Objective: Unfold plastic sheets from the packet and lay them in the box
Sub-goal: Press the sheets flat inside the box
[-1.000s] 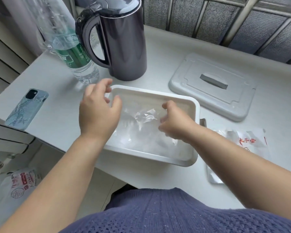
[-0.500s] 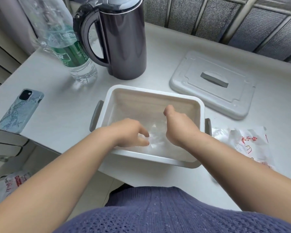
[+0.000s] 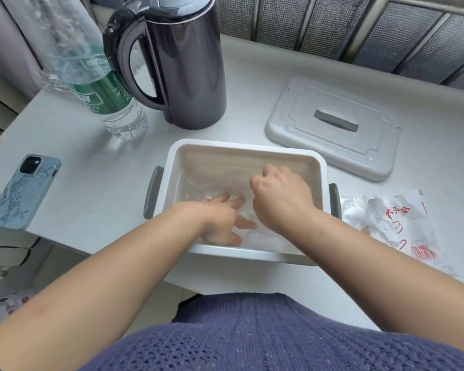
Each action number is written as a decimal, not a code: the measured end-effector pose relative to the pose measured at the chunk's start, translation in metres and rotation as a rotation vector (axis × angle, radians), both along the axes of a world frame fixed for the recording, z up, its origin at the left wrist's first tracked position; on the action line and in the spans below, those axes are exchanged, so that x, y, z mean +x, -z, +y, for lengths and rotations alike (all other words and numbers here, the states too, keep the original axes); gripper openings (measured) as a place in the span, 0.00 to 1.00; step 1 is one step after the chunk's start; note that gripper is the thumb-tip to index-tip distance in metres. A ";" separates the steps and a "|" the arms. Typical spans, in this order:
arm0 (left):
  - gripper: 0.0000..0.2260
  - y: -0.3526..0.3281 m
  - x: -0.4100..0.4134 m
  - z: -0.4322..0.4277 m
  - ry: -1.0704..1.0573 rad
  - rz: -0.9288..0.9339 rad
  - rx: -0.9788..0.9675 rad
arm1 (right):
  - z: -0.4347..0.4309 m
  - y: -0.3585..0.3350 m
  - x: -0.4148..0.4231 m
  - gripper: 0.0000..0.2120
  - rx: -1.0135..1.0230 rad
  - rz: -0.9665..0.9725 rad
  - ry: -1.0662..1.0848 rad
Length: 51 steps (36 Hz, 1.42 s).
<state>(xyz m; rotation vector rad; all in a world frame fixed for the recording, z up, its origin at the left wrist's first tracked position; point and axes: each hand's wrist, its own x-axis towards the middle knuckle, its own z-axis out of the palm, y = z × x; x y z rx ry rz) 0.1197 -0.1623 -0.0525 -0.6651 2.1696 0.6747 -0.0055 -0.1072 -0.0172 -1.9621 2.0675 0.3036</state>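
My left hand (image 3: 220, 220) lies flat, fingers spread, pressing the clear crinkled plastic sheet (image 3: 264, 236) beneath it onto the floor of the white rectangular box (image 3: 241, 145). My right hand (image 3: 281, 196), just beside, is curled; whether it pinches the sheet I cannot tell. Best to smooth outward, gently.

Printed in red on the packet (image 3: 402, 223): a short slanted row of Chinese characters, with 手 fairly plain and its neighbours too creased to make out. Lower down on the same packet, larger red curved strokes and a red striped block like a barcode, no digits legible. On the bottle (image 3: 102, 95), a green label with pale lettering, warped and unreadable, plus a small white panel of fine print. Red marks on the floor bag (image 3: 14, 306), blurred.
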 end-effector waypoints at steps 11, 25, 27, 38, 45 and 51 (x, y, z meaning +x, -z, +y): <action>0.25 -0.008 0.008 -0.010 -0.158 0.068 -0.164 | -0.007 0.040 -0.003 0.35 0.667 0.065 -0.073; 0.25 -0.018 -0.003 -0.007 0.057 -0.196 -0.444 | -0.013 0.020 -0.010 0.04 0.282 -0.061 -0.068; 0.18 -0.029 -0.005 -0.007 0.016 -0.067 -0.489 | -0.018 0.023 -0.010 0.11 0.154 -0.122 -0.040; 0.43 0.004 0.005 -0.011 0.046 -0.035 -0.271 | -0.009 0.044 -0.007 0.47 0.519 -0.061 -0.083; 0.28 -0.025 0.001 -0.009 -0.185 0.085 -0.235 | -0.012 0.018 -0.020 0.27 0.227 -0.281 -0.046; 0.18 -0.054 -0.005 0.007 -0.407 0.315 -0.347 | 0.012 -0.008 -0.047 0.10 -0.390 -0.675 0.177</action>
